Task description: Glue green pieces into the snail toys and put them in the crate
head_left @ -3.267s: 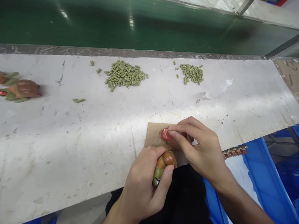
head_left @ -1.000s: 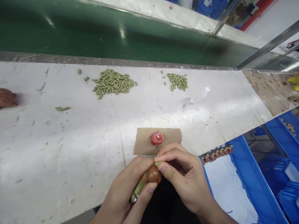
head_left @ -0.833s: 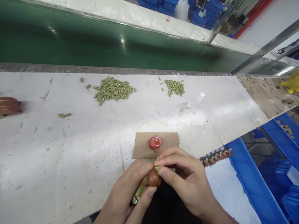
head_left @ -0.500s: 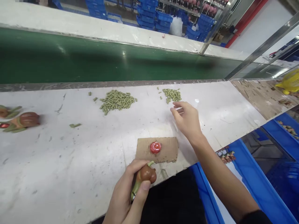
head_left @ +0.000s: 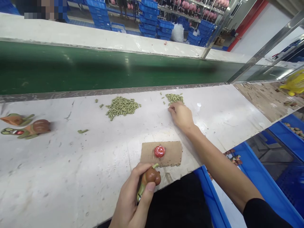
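My left hand (head_left: 133, 193) is closed around a small brown-and-green toy figurine (head_left: 152, 176) with a round, glossy brown end and a short green stub sticking up. Just beyond it, a red round cap-like thing (head_left: 159, 151) with a wet shine sits on a piece of cardboard (head_left: 174, 152). My right hand (head_left: 181, 115) reaches forward to the near edge of a small pile of green pellet-like pieces (head_left: 174, 98). Its fingers are drawn together, and whatever is between them is hidden. A larger pile of the same green pieces (head_left: 122, 107) lies to the left.
Two similar figurines (head_left: 35, 128) lie at the table's left, with a loose green piece (head_left: 83, 131) nearby. A green conveyor belt (head_left: 99, 69) runs behind the white table (head_left: 71, 171). Blue bins (head_left: 256, 171) stand below right; a metal post (head_left: 266, 47) slants above.
My right hand has moved slightly left and its fingers have come together at the small green pile. My left hand still holds the figurine. The view has shifted a little.
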Demonstrator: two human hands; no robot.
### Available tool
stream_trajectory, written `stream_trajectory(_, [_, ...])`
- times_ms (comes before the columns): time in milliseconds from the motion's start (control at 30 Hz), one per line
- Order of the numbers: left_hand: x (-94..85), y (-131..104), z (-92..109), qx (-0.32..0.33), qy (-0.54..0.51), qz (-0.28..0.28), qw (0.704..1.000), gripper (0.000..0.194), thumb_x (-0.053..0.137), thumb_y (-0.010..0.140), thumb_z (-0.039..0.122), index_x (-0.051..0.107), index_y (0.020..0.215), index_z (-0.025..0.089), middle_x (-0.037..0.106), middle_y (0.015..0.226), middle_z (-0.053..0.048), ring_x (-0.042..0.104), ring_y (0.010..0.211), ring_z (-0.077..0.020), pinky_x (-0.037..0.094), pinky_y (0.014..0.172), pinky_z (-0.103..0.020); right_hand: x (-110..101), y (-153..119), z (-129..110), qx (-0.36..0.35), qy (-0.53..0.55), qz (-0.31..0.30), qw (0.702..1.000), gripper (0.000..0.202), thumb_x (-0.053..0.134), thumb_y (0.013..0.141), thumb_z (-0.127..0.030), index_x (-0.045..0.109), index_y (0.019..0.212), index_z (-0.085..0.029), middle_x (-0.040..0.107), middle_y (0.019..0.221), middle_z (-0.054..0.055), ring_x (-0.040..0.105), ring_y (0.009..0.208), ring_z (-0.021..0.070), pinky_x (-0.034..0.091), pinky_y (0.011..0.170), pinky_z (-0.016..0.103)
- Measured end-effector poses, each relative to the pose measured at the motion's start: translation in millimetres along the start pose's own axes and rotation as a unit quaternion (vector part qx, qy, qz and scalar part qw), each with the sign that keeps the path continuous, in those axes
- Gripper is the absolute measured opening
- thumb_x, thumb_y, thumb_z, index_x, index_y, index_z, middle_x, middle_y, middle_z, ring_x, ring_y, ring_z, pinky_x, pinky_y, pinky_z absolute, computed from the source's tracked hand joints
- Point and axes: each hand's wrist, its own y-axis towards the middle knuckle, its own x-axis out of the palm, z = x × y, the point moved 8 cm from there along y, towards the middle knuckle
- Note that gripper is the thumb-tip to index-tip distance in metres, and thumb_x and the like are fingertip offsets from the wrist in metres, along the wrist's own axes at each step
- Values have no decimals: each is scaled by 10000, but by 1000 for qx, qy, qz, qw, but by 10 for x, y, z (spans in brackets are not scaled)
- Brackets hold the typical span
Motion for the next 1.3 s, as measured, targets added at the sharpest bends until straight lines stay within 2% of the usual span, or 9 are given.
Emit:
stream_trajectory(100, [-103, -24, -76, -47, 7, 39, 998, 280, 624, 1206, 575, 727, 1330, 346, 701, 1037, -15, 683, 967, -207, 599, 905, -306, -44, -257, -78, -8, 72, -19, 997, 132, 671, 1054, -156, 731, 952, -214, 800, 976, 84, 748, 861, 263, 596, 812, 384])
stream_trajectory(233, [-214, -89, -103, -140, 15, 86, 986, 413, 836, 1064, 620, 733, 1335, 325, 740, 1089, -20, 711, 881, -193, 633, 787, -273, -161, -918, -258, -7, 206, -59, 977, 162, 709, 1126, -356, 778, 1077, -218, 688, 688, -19, 679, 595, 194, 569, 581, 307])
stream_trajectory(367, [-195, -79, -47, -161, -10, 95, 982, 209, 892, 1033, 388, 758, 1177, 316, 793, 1087, 3, 774, 932, -171, 657, 837, -219, -209, -1569, -460, 19, 350, -142, 926, 62, 847, 1073, -318, 888, 1068, -272, 815, 925, 18, 699, 672, 141, 528, 550, 245])
stream_trajectory(433, [-128, -36, -33, -137, -39, 78, 987, 191, 889, 1034, 329, 747, 1162, 316, 821, 1091, 5, 808, 984, -177, 681, 888, -224, -174, -1779, -501, 40, 343, -180, 921, 83, 828, 1087, -287, 909, 1090, -302, 838, 1031, 27, 717, 746, 142, 534, 581, 240])
stream_trajectory(500, [-58, 7, -41, -115, -65, 62, 989, 176, 872, 1052, 302, 737, 1164, 311, 839, 1061, 6, 837, 993, -180, 703, 902, -233, -136, -1902, -508, 53, 326, -198, 923, 118, 803, 1094, -270, 914, 1092, -309, 827, 1004, 21, 707, 757, 146, 533, 612, 251])
stream_trajectory(700, [49, 92, -69, -122, -74, 59, 988, 172, 886, 997, 217, 752, 1094, 266, 846, 949, 14, 872, 898, -174, 724, 825, -214, -63, -2033, -441, 97, 336, -210, 913, 136, 783, 1084, -306, 919, 1096, -302, 849, 1053, 49, 764, 873, 198, 566, 700, 297])
stream_trajectory(867, [102, 71, -73, -110, -86, 44, 989, 147, 850, 1044, 206, 732, 1091, 282, 834, 950, 35, 855, 902, -148, 697, 839, -185, 6, -2049, -351, 168, 389, -206, 882, 117, 860, 1027, -346, 909, 1096, -265, 696, 704, -20, 603, 582, 128, 470, 549, 236])
stream_trajectory(1100, [73, -19, -98, -76, -43, 46, 995, 163, 827, 1070, 208, 711, 1155, 286, 825, 981, 23, 830, 889, -163, 686, 818, -219, 3, -1993, -416, 162, 374, -242, 880, 72, 884, 954, -296, 879, 963, -225, 746, 740, 4, 596, 582, 122, 471, 542, 228])
stream_trajectory(1300, [47, 52, 11, -72, -10, 9, 997, 176, 808, 1009, 159, 711, 1089, 281, 833, 969, 24, 835, 828, -170, 686, 749, -236, 54, -1992, -408, 190, 386, -296, 853, 96, 880, 947, -290, 857, 989, -207, 713, 668, -4, 606, 572, 133, 452, 545, 229])
